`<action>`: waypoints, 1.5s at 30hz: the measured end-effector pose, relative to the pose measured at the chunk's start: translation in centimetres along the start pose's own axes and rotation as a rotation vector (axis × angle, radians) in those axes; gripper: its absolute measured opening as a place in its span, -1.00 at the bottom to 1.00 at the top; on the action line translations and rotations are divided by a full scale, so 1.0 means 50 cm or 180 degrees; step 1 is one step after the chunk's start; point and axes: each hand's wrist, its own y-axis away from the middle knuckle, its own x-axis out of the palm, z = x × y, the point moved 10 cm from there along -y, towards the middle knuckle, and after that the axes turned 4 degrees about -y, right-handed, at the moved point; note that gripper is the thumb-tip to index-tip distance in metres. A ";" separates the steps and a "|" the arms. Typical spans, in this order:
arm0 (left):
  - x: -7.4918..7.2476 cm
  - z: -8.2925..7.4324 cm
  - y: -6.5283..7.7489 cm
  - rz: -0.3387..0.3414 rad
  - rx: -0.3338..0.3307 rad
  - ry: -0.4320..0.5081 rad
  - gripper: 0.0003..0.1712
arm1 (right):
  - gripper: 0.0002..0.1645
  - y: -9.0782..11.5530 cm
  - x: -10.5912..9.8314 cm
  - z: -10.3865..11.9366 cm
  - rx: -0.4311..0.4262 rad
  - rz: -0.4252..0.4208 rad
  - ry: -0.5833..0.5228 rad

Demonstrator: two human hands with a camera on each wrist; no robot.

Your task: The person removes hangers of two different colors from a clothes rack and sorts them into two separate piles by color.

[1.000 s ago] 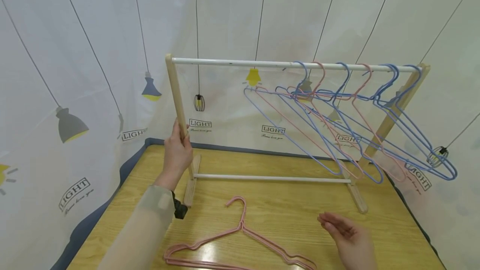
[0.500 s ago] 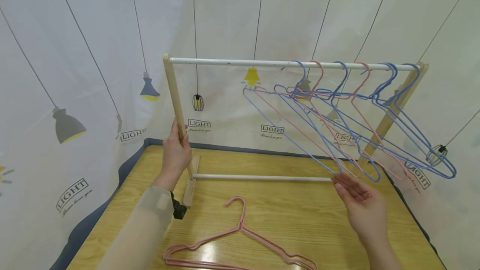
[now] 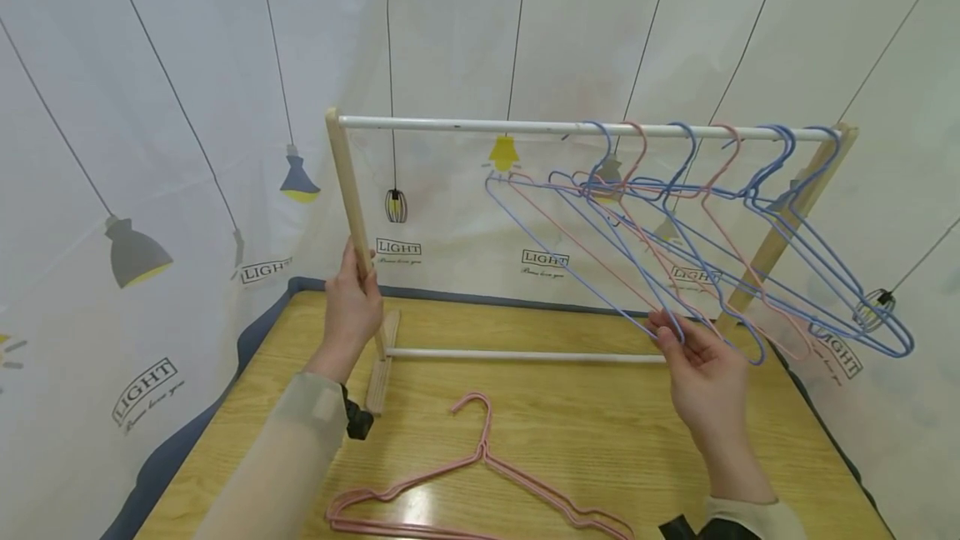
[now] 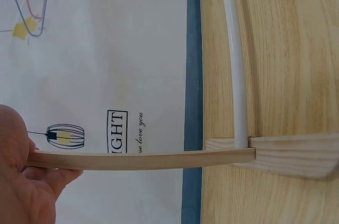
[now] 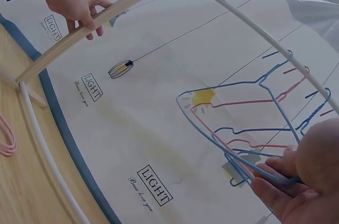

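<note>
My left hand grips the left wooden upright of a clothes rack, with the thumb on the near side. The left wrist view shows the same upright running down to its foot. My right hand pinches the lower right corner of the leftmost blue hanger, which hangs by its hook from the white top rail. In the right wrist view the fingers lie around the end of this blue hanger. A pink hanger hangs right behind it.
Several more blue and pink hangers, among them a blue hanger, hang along the rail's right half. Pink hangers lie together on the wooden table in front. The rack's white lower rail spans its feet. Printed cloth stands behind.
My right hand has risen from above the table to the blue hanger's lower corner and taken hold of it. My left hand stays on the upright.
</note>
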 end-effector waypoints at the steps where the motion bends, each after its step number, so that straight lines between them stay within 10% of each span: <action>1: 0.000 0.000 0.000 -0.0005 0.0005 -0.0006 -0.31 | -0.66 -0.002 0.002 0.001 -0.0023 -0.0007 -0.0039; 22: -0.001 -0.004 0.003 -0.0019 0.0065 0.0013 -0.32 | -0.67 -0.022 -0.035 0.058 -0.0457 -0.0805 -0.1096; 39: -0.002 -0.008 0.002 -0.0024 0.0041 0.0002 -0.32 | -0.65 0.019 -0.065 0.107 -0.0580 -0.0489 -0.1074; 45: -0.003 -0.007 0.002 -0.0020 -0.0001 -0.0014 -0.32 | -0.65 0.058 -0.091 0.070 -0.0159 -0.0436 -0.0767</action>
